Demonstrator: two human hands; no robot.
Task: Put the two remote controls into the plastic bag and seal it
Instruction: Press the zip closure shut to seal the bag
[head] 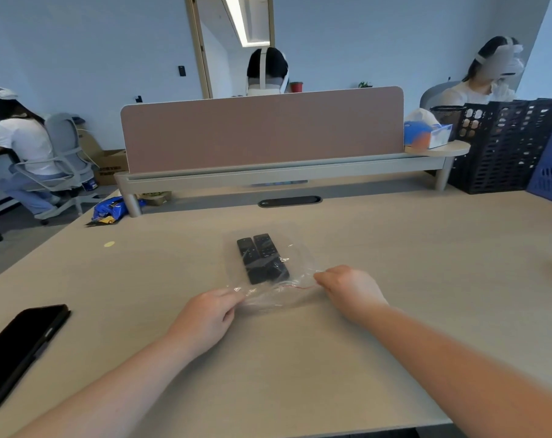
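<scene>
A clear plastic bag (295,263) lies flat in the middle of the wooden desk (395,279). Two black remote controls sit side by side inside it, the left remote (248,260) and the right remote (270,256), pointing away from me. The bag's near edge carries a thin red zip line (295,286). My left hand (206,317) pinches the left end of that edge. My right hand (350,290) pinches the right end. The edge is stretched between both hands and slightly crumpled.
A black phone (18,349) lies at the desk's near left. A pink divider screen (262,131) and grey shelf run across the back. Dark and blue crates (508,147) stand at the far right. A tissue box (426,135) rests on the shelf end. Three people sit beyond.
</scene>
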